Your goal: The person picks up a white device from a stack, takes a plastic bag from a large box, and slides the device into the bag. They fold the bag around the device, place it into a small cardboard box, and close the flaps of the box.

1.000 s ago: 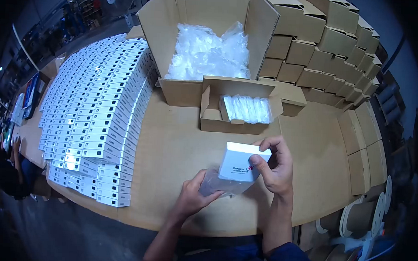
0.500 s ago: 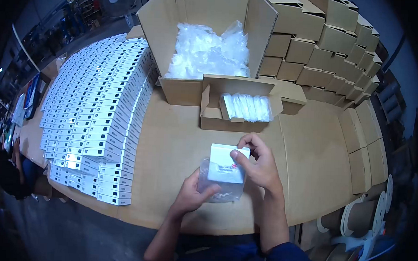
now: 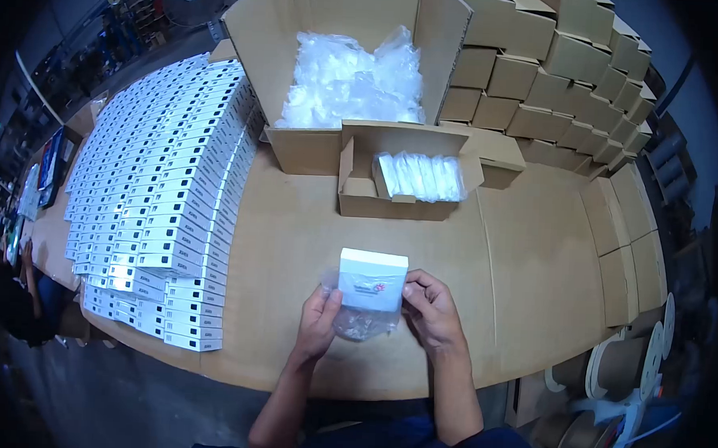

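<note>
A small white box [image 3: 372, 282] with red and dark print stands partly inside a clear plastic bag [image 3: 362, 325], its top end sticking out. My left hand [image 3: 317, 325] grips the bag at its left edge, thumb in front. On the other side, my right hand [image 3: 435, 317] has its fingers closed at the bag's right edge beside the box. Beyond them, an open carton [image 3: 392, 208] holds several bagged white boxes [image 3: 421, 179] lined up in a row.
Tall stacks of white boxes [image 3: 156, 191] cover the table's left side. A big carton [image 3: 306, 151] full of clear plastic bags [image 3: 353, 80] stands behind. Brown cartons [image 3: 533, 87] pile up at back right, cable reels [image 3: 633, 372] sit lower right, and another person [image 3: 23, 297] is far left.
My right hand has moved down from the box's top corner to the bag's right edge. The box and bag have shifted left, and my left hand has moved slightly up.
</note>
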A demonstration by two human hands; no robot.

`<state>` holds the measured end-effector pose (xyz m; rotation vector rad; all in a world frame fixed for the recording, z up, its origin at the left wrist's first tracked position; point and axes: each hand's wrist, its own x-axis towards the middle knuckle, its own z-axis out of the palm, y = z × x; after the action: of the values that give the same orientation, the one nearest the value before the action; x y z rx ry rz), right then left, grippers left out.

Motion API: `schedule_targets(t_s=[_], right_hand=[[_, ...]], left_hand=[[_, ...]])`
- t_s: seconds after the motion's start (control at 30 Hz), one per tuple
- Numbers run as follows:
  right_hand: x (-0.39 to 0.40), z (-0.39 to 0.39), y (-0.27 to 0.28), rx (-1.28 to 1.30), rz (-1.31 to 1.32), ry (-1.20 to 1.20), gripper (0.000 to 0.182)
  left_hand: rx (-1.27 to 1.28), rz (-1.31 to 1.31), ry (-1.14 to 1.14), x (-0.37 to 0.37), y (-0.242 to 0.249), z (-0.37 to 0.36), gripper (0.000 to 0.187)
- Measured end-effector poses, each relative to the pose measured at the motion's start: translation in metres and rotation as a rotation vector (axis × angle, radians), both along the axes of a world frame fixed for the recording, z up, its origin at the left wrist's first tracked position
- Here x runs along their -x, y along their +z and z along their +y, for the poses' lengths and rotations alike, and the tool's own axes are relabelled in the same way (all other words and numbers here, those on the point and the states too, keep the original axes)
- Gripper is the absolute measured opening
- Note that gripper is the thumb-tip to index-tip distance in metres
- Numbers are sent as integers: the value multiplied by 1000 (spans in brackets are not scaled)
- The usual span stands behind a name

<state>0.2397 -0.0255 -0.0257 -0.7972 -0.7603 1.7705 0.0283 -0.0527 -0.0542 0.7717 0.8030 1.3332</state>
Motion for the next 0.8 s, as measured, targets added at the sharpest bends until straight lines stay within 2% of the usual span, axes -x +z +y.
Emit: schedule_targets(t_s=[0.07,0.17,0.23,0.27,0.37,0.4,0.5,0.53,0.63,0.67,0.77,0.8], right_hand=[[0,1,-13,-17,71,-22,12],[0,3,-13,-31,105,-56,10],[2,2,-8,-37,120,-91,9],[6,3,-3,-159,105,-109,10],[8,4,-7,-169,150,-111,11],[11,4,-3,-142,179,-116,23],[20,1,14,-111,163,-108,39],[21,0,9,-251,18,-117,51],[17,-4,4,-126,-188,-50,50],[18,-5,4,-121,-174,-72,47],[20,-4,-2,-284,-154,-126,42],[20,-4,4,-306,-160,-120,29]], left_hand=[[-4,27,-31,5,-6,0,39],[-90,211,-13,9,-8,1,43],[-217,331,27,2,17,5,47],[-280,390,47,0,26,7,48],[-326,358,19,-1,21,5,51],[-269,297,47,-3,20,5,52],[-145,155,99,-13,22,3,54],[-137,135,99,-15,23,4,55],[-174,135,86,-15,21,4,54],[-195,146,82,-15,20,3,53],[-304,438,27,-13,41,8,54],[-161,340,21,-14,44,6,47]])
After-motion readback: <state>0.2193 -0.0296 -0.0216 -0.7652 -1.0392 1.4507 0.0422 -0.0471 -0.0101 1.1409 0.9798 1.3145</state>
